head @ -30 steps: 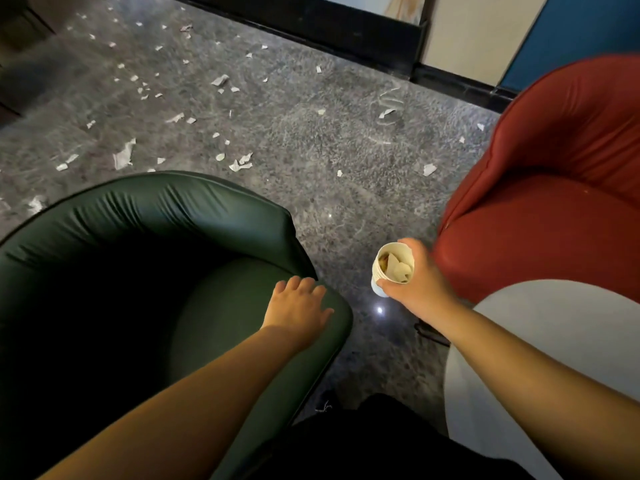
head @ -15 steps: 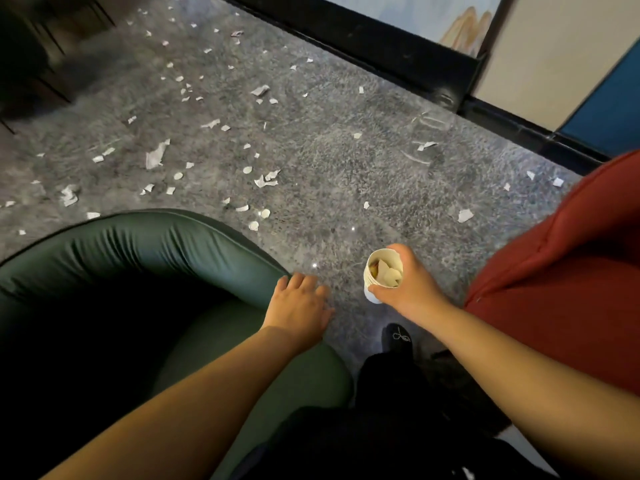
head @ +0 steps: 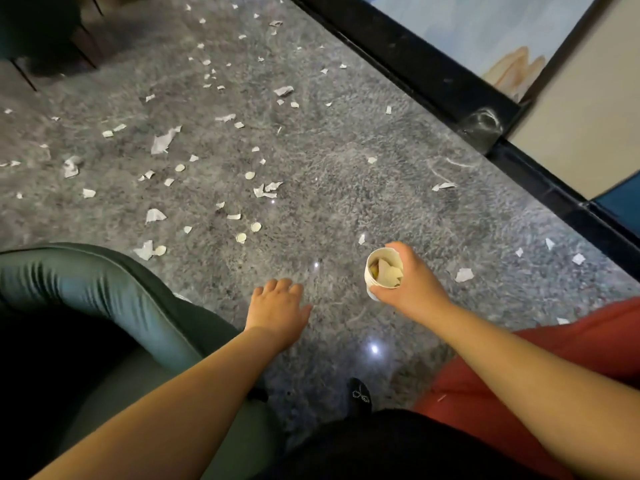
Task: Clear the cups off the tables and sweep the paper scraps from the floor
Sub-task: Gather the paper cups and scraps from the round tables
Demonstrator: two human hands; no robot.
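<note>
Plainly, cup: a paper cup [head: 383, 273] sat upright in the right hand [head: 412, 287], above the floor [head: 346, 174], stuffed with crumpled paper
Right hand: fingers and thumb were curled round the cup's wall near the rim
Left hand: the left hand [head: 277, 308] was held flat, fingers loosely spread, holding nothing
Handling: likely light and thin-walled (easily crushed), so a gentle wrap around the side suited it
Scraps: paper scraps [head: 162, 142] lay scattered on the floor beyond the green chair [head: 86, 289]
</note>
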